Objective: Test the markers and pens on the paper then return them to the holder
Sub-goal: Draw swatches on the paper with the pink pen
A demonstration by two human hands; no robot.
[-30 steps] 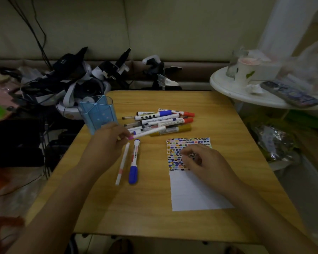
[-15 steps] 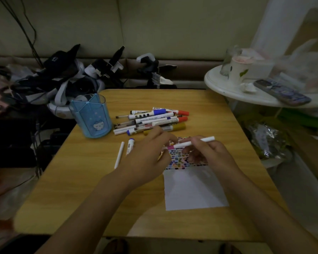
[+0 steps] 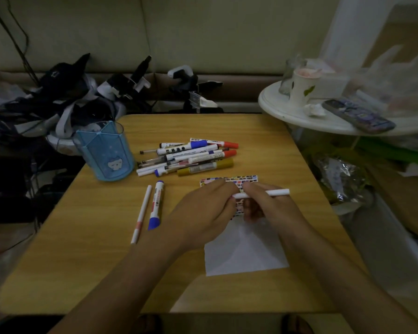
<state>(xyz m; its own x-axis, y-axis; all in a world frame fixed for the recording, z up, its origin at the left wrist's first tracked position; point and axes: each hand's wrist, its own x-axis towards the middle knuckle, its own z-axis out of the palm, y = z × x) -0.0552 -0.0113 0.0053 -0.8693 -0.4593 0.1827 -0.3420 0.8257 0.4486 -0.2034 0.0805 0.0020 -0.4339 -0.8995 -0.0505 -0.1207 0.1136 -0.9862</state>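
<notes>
A thin white pen [image 3: 263, 194] is held level above the paper [image 3: 245, 251], right hand [image 3: 270, 208] curled round the barrel, left hand [image 3: 203, 210] pinching its left end, likely so the cap can be pulled. Untested markers [image 3: 191, 156] are heaped far of the paper. Two pens [image 3: 150, 208] are laid apart at left. The holder [image 3: 105, 150] is stood far left, seemingly unfilled.
</notes>
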